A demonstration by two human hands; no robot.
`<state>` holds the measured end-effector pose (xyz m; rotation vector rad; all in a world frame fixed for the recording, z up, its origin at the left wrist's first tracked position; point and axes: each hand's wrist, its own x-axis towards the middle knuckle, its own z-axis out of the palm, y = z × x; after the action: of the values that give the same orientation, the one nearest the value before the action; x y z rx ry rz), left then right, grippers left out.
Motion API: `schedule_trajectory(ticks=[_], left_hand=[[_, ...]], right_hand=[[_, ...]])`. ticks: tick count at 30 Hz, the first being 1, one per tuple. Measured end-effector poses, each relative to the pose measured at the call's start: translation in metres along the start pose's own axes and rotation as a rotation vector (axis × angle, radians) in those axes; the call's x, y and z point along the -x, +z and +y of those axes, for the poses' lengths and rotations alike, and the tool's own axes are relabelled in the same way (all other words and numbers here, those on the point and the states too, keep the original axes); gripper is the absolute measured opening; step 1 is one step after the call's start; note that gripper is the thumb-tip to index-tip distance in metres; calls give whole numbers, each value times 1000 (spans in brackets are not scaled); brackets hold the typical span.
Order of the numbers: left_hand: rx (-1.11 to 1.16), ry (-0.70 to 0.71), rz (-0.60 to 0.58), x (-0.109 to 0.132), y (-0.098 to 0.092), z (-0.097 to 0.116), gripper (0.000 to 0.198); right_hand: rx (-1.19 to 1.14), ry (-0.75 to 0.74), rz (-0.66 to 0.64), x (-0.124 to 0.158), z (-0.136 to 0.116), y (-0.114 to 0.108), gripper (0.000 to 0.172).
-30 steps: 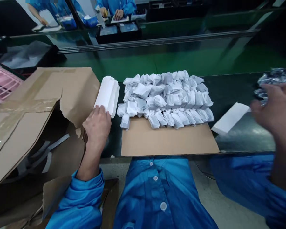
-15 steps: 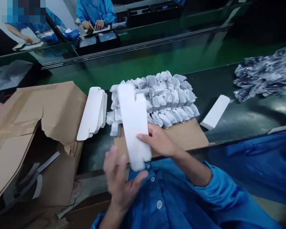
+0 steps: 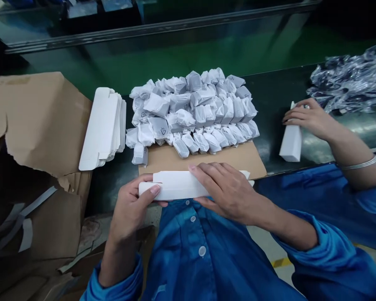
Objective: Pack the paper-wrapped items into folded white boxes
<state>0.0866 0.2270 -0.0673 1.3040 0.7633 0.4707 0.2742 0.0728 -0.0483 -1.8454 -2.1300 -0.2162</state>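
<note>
Over the near edge of the dark tabletop [image 3: 109,188], a white carton [image 3: 175,188] is held, long axis left to right, its left end pinched by the left hand [image 3: 128,211], its right half clasped by the right hand [image 3: 228,192].

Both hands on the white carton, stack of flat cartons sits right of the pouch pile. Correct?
Not quite. The left hand and right hand do hold the white carton, but the stack of flat cartons lies left of the pouch pile, not right. The head view shows it.
</note>
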Motion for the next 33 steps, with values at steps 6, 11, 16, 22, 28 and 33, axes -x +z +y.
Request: schedule_trajectory(ticks=[6,11,16,22,28,33], left_hand=[[-371,93,-166,1,-23,10,21],[-400,107,-158,-5,-11,3,16],[-546,219,-45,-9,-7,7,8],[-223,468,210,6,2,-3,34],[-152,559,301,22,61,-42,91],[-422,465,372,13,53,-41,69]], right_hand=[[-153,-123,-74,1,21,-4,55],[-120,-141,-86,9,19,3,56],[101,-179,10,14,9,4,39],[60,113,201,13,13,9,39],[-68,197,271,5,-28,32,52],[-682,294,80,-9,-26,19,65]])
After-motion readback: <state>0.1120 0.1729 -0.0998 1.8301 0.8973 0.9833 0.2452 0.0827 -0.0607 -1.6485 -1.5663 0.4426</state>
